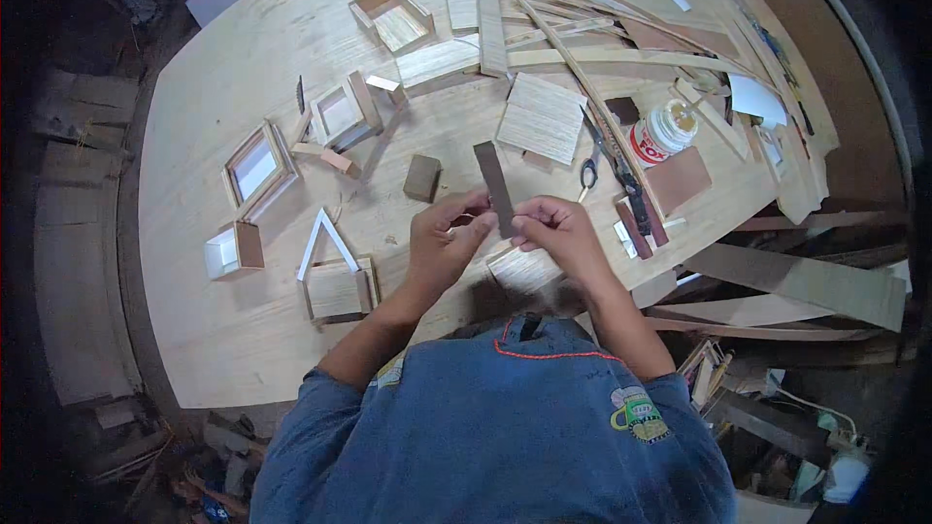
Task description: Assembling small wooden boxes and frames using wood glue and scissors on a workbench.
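A narrow, flat dark brown strip (493,175), which looks like sandpaper, stands up between my two hands. The fingers of my left hand (447,241) are closed at its lower left edge, touching or very near it. My right hand (561,235) pinches its lower right edge between thumb and fingers. Just beyond the left hand sits a small brown block (422,178). Under and near my right hand lies a pale wooden piece (527,268), partly hidden. A square pale wood panel (542,118) is farther off, beyond the strip.
Small wooden frames (260,171) and open boxes (392,19) stand at left and back. A white triangular frame (327,241) rests near my left forearm. To the right are scissors (588,171), an open glue jar (664,133), a brown sheet (680,180) and long wood strips (573,53).
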